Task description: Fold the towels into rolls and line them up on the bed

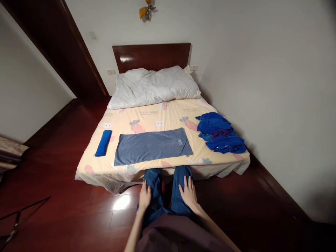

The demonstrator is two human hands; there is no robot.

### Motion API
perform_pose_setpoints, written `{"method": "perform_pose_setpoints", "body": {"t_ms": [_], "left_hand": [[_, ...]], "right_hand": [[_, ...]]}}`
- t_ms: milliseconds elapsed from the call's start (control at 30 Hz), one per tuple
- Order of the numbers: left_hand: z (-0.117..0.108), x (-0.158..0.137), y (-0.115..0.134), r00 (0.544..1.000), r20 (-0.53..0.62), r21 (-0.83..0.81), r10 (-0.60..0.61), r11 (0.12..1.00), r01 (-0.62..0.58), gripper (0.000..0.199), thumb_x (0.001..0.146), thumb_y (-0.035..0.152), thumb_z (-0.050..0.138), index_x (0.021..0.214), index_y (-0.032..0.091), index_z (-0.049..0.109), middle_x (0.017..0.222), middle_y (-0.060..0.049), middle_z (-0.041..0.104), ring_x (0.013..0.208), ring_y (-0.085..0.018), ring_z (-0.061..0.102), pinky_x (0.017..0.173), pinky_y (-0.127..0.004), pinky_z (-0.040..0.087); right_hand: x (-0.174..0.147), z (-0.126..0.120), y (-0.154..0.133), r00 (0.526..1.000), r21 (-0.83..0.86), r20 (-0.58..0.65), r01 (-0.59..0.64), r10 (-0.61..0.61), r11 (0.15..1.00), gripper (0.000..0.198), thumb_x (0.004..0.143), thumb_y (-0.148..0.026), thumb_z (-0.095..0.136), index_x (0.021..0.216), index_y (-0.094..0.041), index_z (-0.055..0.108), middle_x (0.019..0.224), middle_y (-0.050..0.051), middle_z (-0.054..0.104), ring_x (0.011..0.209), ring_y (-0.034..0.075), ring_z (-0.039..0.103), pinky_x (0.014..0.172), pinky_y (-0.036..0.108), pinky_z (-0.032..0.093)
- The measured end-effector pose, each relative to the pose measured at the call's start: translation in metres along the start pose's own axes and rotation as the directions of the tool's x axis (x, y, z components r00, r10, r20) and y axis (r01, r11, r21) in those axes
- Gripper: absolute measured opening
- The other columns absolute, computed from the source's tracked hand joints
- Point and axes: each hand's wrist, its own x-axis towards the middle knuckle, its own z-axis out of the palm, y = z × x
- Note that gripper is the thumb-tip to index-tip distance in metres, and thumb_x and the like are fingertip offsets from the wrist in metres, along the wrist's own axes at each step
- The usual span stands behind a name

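My left hand (145, 196) rests on the side of my left thigh, fingers stretched out and holding nothing. On my right thigh lies my right hand (188, 192), flat with its fingers spread. Just beyond my knees, a grey-blue towel (152, 147) is laid out flat on the bed, with small white lettering near its right end. To its left is a bright blue cloth (104, 142), folded into a narrow strip. A loose heap of blue cloths (217, 131) sits at the bed's right side, with a purple cloth (220, 133) among them.
The bed (168, 119) has a cream sheet with a carrot print. A white quilt (154, 85) lies bunched before the dark wooden headboard (152, 56). A black metal frame (18, 217) stands at lower left on the red-brown floor. A wall runs along the right.
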Motion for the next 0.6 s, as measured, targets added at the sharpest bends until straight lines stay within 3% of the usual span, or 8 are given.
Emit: {"method": "perform_pose_setpoints", "body": {"t_ms": [100, 233, 300, 367, 500, 600], "left_hand": [[0.025, -0.036, 0.016, 0.997, 0.004, 0.049, 0.082, 0.995, -0.082, 0.064, 0.088, 0.038, 0.057, 0.146, 0.011, 0.053, 0.162, -0.025, 0.037, 0.153, -0.042, 0.03, 0.122, -0.062, 0.028], [0.008, -0.008, 0.036, 0.998, -0.004, -0.267, 0.07, 0.961, -0.069, 0.038, 0.083, 0.03, 0.064, 0.116, 0.014, 0.072, 0.151, -0.021, 0.05, 0.15, -0.037, 0.036, 0.127, -0.054, 0.024], [0.007, 0.014, 0.05, 0.998, 0.044, -0.538, -0.045, 0.841, 0.062, 0.022, 0.079, 0.028, 0.07, 0.097, 0.017, 0.076, 0.134, -0.018, 0.064, 0.142, -0.035, 0.047, 0.126, -0.052, 0.027], [0.02, 0.03, 0.067, 0.979, 0.144, -0.711, -0.148, 0.672, 0.206, 0.017, 0.078, 0.028, 0.073, 0.091, 0.017, 0.076, 0.114, -0.016, 0.071, 0.126, -0.032, 0.061, 0.119, -0.051, 0.038], [0.066, 0.043, 0.095, 0.945, 0.273, -0.805, -0.18, 0.495, 0.327, 0.038, 0.086, 0.032, 0.072, 0.118, 0.014, 0.069, 0.109, -0.016, 0.074, 0.094, -0.023, 0.073, 0.096, -0.044, 0.057], [0.087, 0.047, 0.106, 0.899, 0.404, -0.881, -0.167, 0.192, 0.432, 0.053, 0.087, 0.025, 0.073, 0.136, 0.015, 0.058, 0.116, -0.016, 0.073, 0.092, -0.018, 0.074, 0.092, -0.035, 0.058]], "right_hand": [[-0.003, -0.01, -0.007, 0.999, -0.082, 0.031, -0.003, 0.005, 0.997, 0.075, 0.102, -0.049, 0.038, 0.164, -0.008, 0.026, 0.17, 0.025, 0.019, 0.154, 0.041, 0.033, 0.123, 0.052, 0.031], [-0.003, -0.017, -0.008, 0.998, -0.116, 0.06, 0.021, -0.014, 0.993, 0.076, 0.103, -0.05, 0.037, 0.165, -0.007, 0.024, 0.169, 0.027, 0.02, 0.152, 0.041, 0.036, 0.122, 0.051, 0.032], [-0.003, -0.018, -0.006, 0.998, -0.122, 0.052, 0.026, -0.02, 0.992, 0.077, 0.103, -0.051, 0.036, 0.165, -0.007, 0.024, 0.169, 0.027, 0.021, 0.151, 0.041, 0.037, 0.122, 0.051, 0.032], [-0.002, -0.017, -0.006, 0.999, -0.125, 0.038, 0.026, -0.021, 0.992, 0.077, 0.103, -0.051, 0.036, 0.165, -0.008, 0.024, 0.169, 0.027, 0.022, 0.151, 0.041, 0.037, 0.123, 0.052, 0.031], [-0.002, -0.015, -0.004, 1.0, -0.092, 0.029, 0.016, -0.013, 0.996, 0.077, 0.102, -0.052, 0.034, 0.165, -0.01, 0.024, 0.169, 0.025, 0.022, 0.15, 0.041, 0.039, 0.123, 0.052, 0.03], [-0.001, -0.014, -0.001, 0.999, -0.063, 0.036, 0.013, -0.011, 0.998, 0.078, 0.102, -0.054, 0.034, 0.166, -0.012, 0.022, 0.17, 0.023, 0.021, 0.151, 0.04, 0.038, 0.124, 0.053, 0.028]]}}
